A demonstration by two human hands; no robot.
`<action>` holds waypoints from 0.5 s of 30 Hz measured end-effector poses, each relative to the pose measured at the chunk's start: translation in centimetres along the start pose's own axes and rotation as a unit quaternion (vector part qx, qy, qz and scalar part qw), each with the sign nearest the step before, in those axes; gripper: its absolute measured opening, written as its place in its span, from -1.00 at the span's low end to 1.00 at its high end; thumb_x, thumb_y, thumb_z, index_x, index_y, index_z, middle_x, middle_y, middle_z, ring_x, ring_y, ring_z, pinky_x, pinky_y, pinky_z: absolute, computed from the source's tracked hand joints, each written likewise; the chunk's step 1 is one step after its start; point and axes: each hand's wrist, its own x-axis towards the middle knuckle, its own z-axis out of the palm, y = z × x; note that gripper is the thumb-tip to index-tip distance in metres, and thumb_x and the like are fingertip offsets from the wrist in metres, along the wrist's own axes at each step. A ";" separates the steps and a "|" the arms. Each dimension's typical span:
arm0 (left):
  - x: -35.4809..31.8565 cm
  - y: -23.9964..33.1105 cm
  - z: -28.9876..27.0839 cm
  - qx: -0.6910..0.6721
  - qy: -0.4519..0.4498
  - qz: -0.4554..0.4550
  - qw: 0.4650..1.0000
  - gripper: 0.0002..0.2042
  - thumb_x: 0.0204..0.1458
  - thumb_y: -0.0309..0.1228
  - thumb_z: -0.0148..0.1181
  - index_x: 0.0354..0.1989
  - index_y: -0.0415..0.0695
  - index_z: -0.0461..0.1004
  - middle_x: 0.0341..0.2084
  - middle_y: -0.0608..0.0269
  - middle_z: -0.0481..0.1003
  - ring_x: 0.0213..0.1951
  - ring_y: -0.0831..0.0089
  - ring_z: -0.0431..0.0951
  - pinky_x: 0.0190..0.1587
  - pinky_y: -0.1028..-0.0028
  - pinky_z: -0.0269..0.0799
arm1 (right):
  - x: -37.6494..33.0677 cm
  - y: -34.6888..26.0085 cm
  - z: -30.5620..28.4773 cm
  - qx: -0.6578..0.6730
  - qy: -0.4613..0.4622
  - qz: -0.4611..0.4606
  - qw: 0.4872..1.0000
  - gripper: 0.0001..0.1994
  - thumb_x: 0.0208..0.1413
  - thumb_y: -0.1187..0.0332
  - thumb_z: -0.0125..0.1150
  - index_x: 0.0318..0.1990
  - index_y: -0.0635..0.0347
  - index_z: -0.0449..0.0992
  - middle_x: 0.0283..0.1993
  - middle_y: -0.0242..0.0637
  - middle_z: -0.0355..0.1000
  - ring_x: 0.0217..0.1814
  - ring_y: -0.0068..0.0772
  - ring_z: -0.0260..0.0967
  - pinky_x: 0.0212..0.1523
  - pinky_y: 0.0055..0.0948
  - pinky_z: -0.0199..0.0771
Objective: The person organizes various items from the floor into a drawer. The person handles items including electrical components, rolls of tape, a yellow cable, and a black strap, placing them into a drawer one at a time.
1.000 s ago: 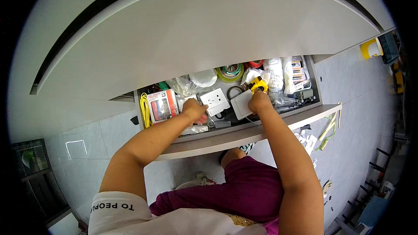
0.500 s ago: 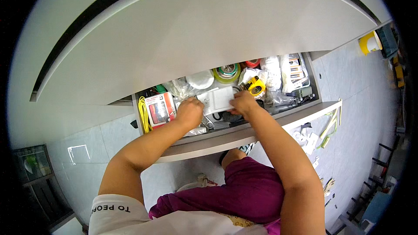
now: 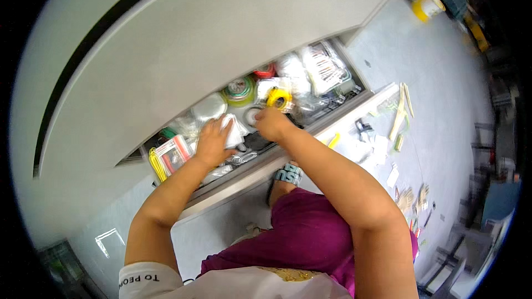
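My left hand (image 3: pixel 212 143) has its fingers spread over white flat pieces (image 3: pixel 235 131) in the open drawer (image 3: pixel 260 169). To its right, my right hand (image 3: pixel 272 124) is closed, its fingertips at the edge of a pale roll of tape (image 3: pixel 253 116). A yellow roll of tape (image 3: pixel 279 99) lies just beyond the right hand. Beyond and between the hands are a green-rimmed stack of tape rolls (image 3: pixel 239 91) and a round white item (image 3: pixel 209 107). Motion blur softens the fingertips and small items.
A red-and-white box (image 3: pixel 173 154) and a coiled yellow cord (image 3: pixel 157 165) fill the drawer's left end. Clear bags of small parts (image 3: pixel 323 68) lie at its right. The light cabinet panel (image 3: pixel 183 50) overhangs the drawer's back. Gloves (image 3: pixel 406 199) and scraps lie on the floor.
The view has turned, so the drawer looks more slanted. My left hand has opened its fingers over the white pieces; my right has left them for the pale tape roll.
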 end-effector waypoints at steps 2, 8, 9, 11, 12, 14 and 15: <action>0.3 -0.4 0.1 0.015 0.008 -0.017 1.000 -0.24 -0.34 -0.36 0.37 0.16 -0.16 0.22 0.12 -0.01 0.20 0.11 0.00 0.20 0.17 0.20 0.15 | -1.8 -1.1 -1.9 0.182 -0.022 0.053 0.982 -0.69 -0.03 0.35 0.12 -0.13 0.30 0.51 -0.23 -0.05 0.50 -0.16 -0.25 0.45 -0.06 -0.40 0.37; 1.0 -2.4 1.5 -0.067 0.085 -0.033 0.994 -0.62 -0.20 -0.51 0.20 -0.10 -0.22 0.44 -0.27 -0.01 0.50 -0.19 0.01 0.46 -0.04 0.24 0.36 | -9.7 2.1 -4.0 0.383 0.025 0.003 0.923 -0.70 -0.02 0.38 0.18 -0.12 0.33 0.50 -0.22 -0.13 0.50 -0.19 -0.34 0.45 -0.14 -0.45 0.41; 1.4 -1.5 0.2 -0.098 0.079 -0.084 0.988 -0.70 -0.11 -0.52 0.19 -0.14 -0.27 0.44 -0.34 0.09 0.54 -0.33 0.14 0.54 -0.15 0.29 0.43 | -11.1 2.7 -4.8 0.399 0.032 0.007 0.916 -0.70 0.01 0.43 0.16 -0.08 0.36 0.47 -0.21 -0.18 0.48 -0.19 -0.43 0.41 -0.14 -0.47 0.40; 0.9 -4.8 1.9 -0.293 0.088 -0.157 0.939 -0.72 -0.08 -0.50 0.21 -0.14 -0.23 0.44 -0.32 0.13 0.54 -0.33 0.26 0.55 -0.18 0.36 0.44 | -13.6 1.8 -6.8 0.430 0.002 0.076 0.900 -0.69 0.01 0.43 0.15 -0.07 0.39 0.45 -0.26 -0.19 0.47 -0.27 -0.47 0.40 -0.19 -0.50 0.41; 0.7 -6.0 2.5 -0.390 0.092 -0.186 0.897 -0.72 -0.07 -0.49 0.22 -0.14 -0.21 0.45 -0.31 0.15 0.54 -0.33 0.32 0.56 -0.19 0.40 0.45 | -14.2 2.4 -6.9 0.447 0.004 0.075 0.892 -0.69 0.02 0.44 0.14 -0.07 0.39 0.45 -0.28 -0.22 0.46 -0.30 -0.50 0.39 -0.23 -0.53 0.41; 0.9 -3.6 -0.5 -0.611 -0.019 -0.258 0.748 -0.73 -0.03 -0.51 0.23 -0.13 -0.28 0.43 -0.33 0.20 0.54 -0.30 0.47 0.54 -0.28 0.49 0.48 | -15.4 3.5 -7.3 0.428 0.000 0.119 0.896 -0.72 0.07 0.39 0.14 -0.05 0.28 0.45 -0.23 -0.33 0.47 -0.25 -0.56 0.39 -0.19 -0.55 0.38; 0.7 -3.1 -1.0 -0.594 -0.049 -0.282 0.752 -0.72 -0.04 -0.51 0.24 -0.13 -0.28 0.44 -0.33 0.19 0.54 -0.32 0.46 0.54 -0.31 0.47 0.48 | -15.8 3.7 -7.1 0.433 0.002 0.123 0.893 -0.72 0.08 0.39 0.14 -0.05 0.28 0.45 -0.22 -0.34 0.47 -0.24 -0.55 0.39 -0.19 -0.55 0.38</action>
